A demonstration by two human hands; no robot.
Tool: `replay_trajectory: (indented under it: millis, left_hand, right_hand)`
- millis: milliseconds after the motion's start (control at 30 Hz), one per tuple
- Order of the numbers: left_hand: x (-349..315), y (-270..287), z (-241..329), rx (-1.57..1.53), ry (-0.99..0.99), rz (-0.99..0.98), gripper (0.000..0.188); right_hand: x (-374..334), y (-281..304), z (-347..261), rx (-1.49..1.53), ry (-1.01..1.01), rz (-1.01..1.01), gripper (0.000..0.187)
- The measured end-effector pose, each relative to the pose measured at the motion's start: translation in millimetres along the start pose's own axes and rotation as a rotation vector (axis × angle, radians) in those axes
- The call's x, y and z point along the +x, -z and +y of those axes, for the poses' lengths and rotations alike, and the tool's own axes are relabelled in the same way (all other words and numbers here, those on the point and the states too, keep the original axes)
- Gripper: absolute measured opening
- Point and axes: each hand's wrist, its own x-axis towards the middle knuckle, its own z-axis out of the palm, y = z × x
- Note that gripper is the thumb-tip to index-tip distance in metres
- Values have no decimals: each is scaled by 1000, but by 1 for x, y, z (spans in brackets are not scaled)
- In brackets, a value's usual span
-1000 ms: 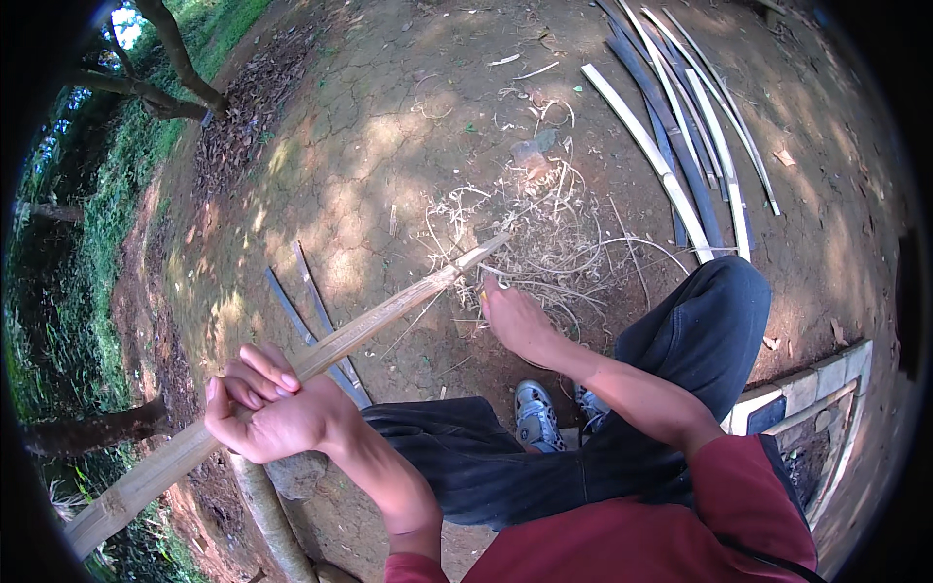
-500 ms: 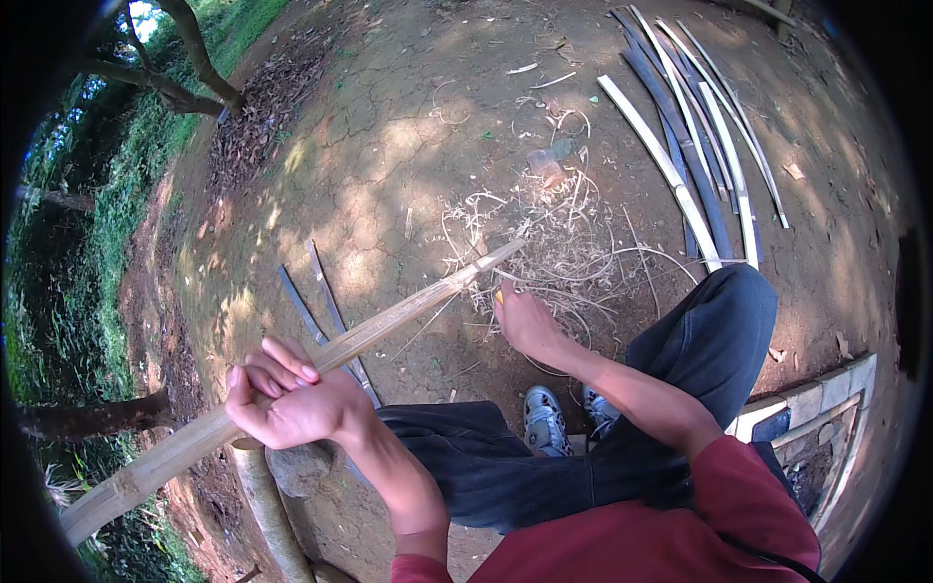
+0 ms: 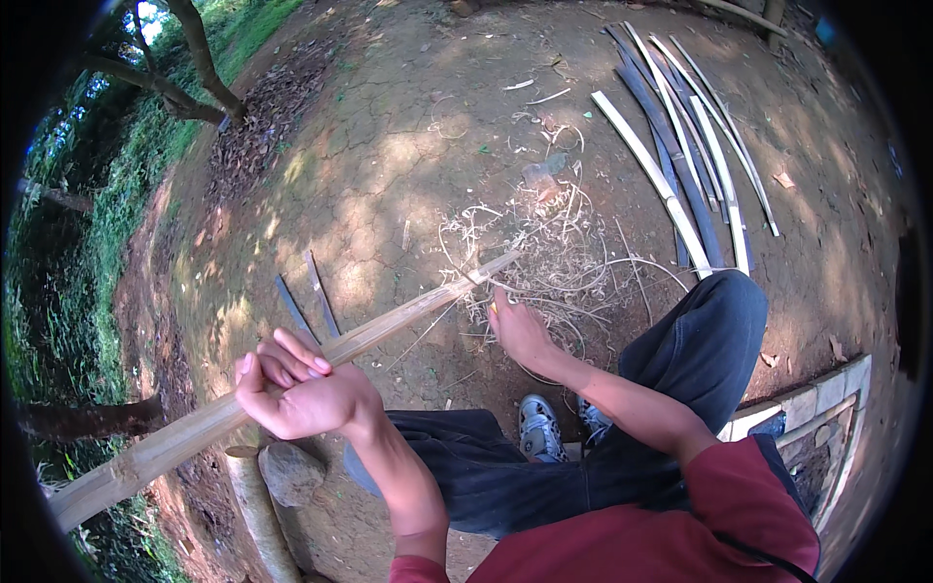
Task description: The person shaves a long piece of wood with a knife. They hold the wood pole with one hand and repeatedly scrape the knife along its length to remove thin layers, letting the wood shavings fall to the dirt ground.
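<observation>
Left hand [image 3: 301, 394] grips the bamboo pole [image 3: 292, 364] at eight o'clock; right hand [image 3: 520, 330] clutches something unclear near its tip. Shavings [image 3: 554, 253] heaped, strips [image 3: 680, 146] stacked at one o'clock; much pole seems unworked.

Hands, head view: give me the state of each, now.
Left hand: closed around the long bamboo pole.
Right hand: near the pole's far end by the shavings; grip cannot be told.

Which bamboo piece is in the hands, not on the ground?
The long pale bamboo pole: left hand grips it, right hand is at its far end. The split strips lie untouched.
</observation>
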Motion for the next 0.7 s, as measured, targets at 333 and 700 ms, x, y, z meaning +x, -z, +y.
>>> replay_trajectory:
  millis: [333, 700]
  left_hand:
    - [3, 11, -4, -72, -28, 17, 31]
    - [6, -2, -4, 91, -65, 46, 35]
  right_hand:
    - [4, -14, 9, 57, 130, 53, 31]
    - [58, -38, 114, -91, -1, 25, 30]
